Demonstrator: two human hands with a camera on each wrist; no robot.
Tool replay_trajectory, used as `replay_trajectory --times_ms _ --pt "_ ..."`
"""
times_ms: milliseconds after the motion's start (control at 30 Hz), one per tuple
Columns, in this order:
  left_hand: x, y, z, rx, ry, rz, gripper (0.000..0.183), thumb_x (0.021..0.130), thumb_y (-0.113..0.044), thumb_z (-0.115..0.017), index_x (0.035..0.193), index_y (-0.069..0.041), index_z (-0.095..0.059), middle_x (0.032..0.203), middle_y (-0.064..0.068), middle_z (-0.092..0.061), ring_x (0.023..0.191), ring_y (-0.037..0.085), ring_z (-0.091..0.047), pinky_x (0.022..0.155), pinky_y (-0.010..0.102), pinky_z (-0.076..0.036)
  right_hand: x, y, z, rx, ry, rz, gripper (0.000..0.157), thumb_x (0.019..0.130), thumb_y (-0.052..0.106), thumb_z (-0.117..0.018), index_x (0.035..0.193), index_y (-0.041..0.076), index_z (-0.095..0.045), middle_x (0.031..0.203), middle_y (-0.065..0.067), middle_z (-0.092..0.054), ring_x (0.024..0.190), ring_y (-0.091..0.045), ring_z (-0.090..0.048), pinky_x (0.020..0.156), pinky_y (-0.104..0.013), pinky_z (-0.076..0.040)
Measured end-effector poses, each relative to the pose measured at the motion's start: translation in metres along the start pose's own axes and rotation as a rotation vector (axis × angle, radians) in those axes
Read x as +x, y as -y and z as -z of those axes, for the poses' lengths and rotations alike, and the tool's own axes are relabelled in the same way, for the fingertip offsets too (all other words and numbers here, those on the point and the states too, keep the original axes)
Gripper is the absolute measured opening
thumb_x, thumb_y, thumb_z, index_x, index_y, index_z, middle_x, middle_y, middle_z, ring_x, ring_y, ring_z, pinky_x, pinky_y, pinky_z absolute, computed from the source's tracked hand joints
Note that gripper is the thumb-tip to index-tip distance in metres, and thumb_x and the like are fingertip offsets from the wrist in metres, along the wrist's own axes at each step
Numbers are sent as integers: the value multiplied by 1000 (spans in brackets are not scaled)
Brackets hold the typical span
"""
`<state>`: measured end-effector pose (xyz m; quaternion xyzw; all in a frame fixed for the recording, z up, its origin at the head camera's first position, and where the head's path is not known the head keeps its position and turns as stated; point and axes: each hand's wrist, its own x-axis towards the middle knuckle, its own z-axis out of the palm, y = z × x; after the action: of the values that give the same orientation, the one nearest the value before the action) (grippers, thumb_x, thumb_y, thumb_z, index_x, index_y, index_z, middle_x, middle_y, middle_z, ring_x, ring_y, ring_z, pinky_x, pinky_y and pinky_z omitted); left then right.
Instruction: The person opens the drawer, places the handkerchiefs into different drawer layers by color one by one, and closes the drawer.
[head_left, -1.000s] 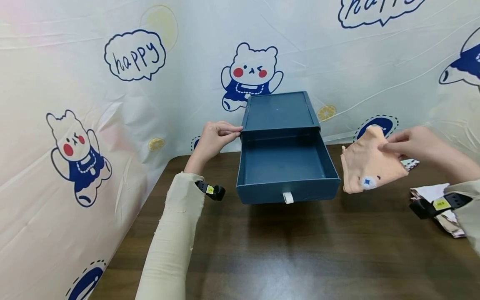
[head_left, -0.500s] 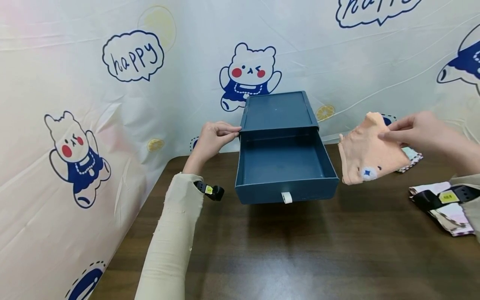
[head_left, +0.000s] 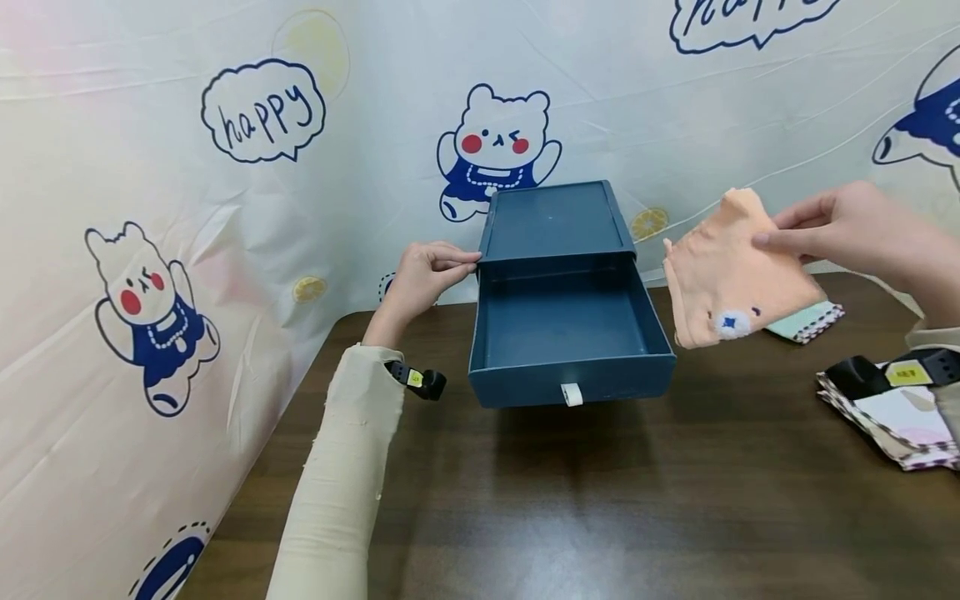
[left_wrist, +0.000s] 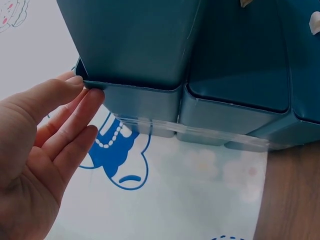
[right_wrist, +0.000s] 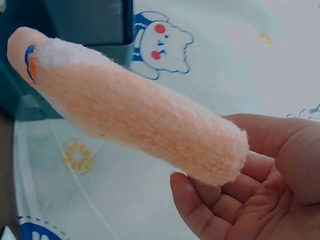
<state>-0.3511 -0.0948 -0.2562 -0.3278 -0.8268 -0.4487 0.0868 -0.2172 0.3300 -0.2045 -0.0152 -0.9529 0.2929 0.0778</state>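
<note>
A dark blue storage box (head_left: 558, 221) stands at the back of the table, its drawer (head_left: 573, 382) pulled out toward me with a white tab on the front. My left hand (head_left: 422, 279) pinches the left front edge of the box's casing between thumb and fingers; the left wrist view shows the thumb on the casing rim (left_wrist: 142, 100). To the right of the drawer, my right hand (head_left: 851, 233) pinches a folded peach towel (head_left: 738, 267) by its right side, in the air. Seen from the right wrist, the towel (right_wrist: 145, 115) is fuzzy and thickly folded.
Behind the peach towel a mint folded cloth (head_left: 806, 321) with a checked edge lies on the brown table (head_left: 600, 500). A stack of folded cloths (head_left: 888, 421) lies at the right, partly under the right wrist camera. A printed curtain (head_left: 390, 125) closes off the back and left.
My right hand has lifted the peach towel upward and slightly left, uncovering more of the mint cloth. The left hand keeps its grip on the box, which has not moved.
</note>
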Motion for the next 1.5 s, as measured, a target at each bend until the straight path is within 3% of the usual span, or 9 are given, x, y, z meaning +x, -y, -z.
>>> replay_trajectory --times_ms 167,300,500,867,1033,1167,1300,1433,1500 --pt "0 0 0 4 -1 -8 21 86 -10 -64 106 -6 -69 99 7 -64 85 14 -60 79 25 -50 2 10 7 11 -34 -11 60 84 43 -63 110 -11 -58 79 -5 -66 65 -9 -57 56 -24 -44" --pt "0 0 0 9 -1 -12 21 86 -10 -64 106 -6 -69 99 7 -64 86 14 -60 79 25 -50 3 16 13 6 -59 -2 60 84 43 -63 112 -11 -59 80 -6 -65 72 -13 -55 66 -38 -46" --pt "0 0 0 16 -4 -12 21 86 -10 -64 106 -7 -69 99 7 -64 82 15 -59 75 23 -50 -1 25 19 -6 -81 13 60 86 41 -60 114 -12 -56 77 -8 -63 84 -28 -47 75 -51 -40" --pt "0 2 0 -7 -5 -8 21 87 -10 -63 107 -6 -69 100 10 -64 90 17 -60 81 26 -50 1 50 30 45 -91 50 56 87 37 -60 117 -10 -54 77 -3 -61 71 -14 -50 85 -56 -35" --pt "0 2 0 -17 -5 -12 21 87 -12 -63 107 -7 -69 100 10 -64 90 18 -61 81 27 -50 5 59 29 54 -88 63 56 85 39 -63 117 -7 -56 74 1 -64 62 0 -54 77 -45 -41" --pt "0 3 0 -7 -7 -22 21 87 -11 -63 106 -7 -69 99 9 -65 88 16 -60 78 25 -50 8 70 26 70 -63 75 58 83 40 -64 118 -6 -57 75 -1 -67 61 -1 -59 79 -43 -45" --pt "0 3 -1 1 -5 -18 21 86 -11 -64 106 -7 -70 98 7 -65 85 14 -60 74 23 -50 8 83 21 99 -35 91 58 84 40 -64 118 -6 -57 73 -1 -67 62 -3 -60 89 -58 -35" --pt "0 2 0 7 -5 -8 21 86 -11 -64 106 -7 -69 98 7 -64 86 14 -59 76 24 -50 7 96 14 127 -12 128 54 84 38 -65 116 -5 -59 71 -2 -67 65 -6 -60 91 -57 -32" --pt "0 1 0 5 -6 -7 20 86 -11 -64 106 -7 -70 98 7 -64 87 14 -60 77 25 -50 7 102 10 127 0 142 52 84 38 -64 115 -4 -60 73 -2 -68 67 -7 -60 87 -49 -37"
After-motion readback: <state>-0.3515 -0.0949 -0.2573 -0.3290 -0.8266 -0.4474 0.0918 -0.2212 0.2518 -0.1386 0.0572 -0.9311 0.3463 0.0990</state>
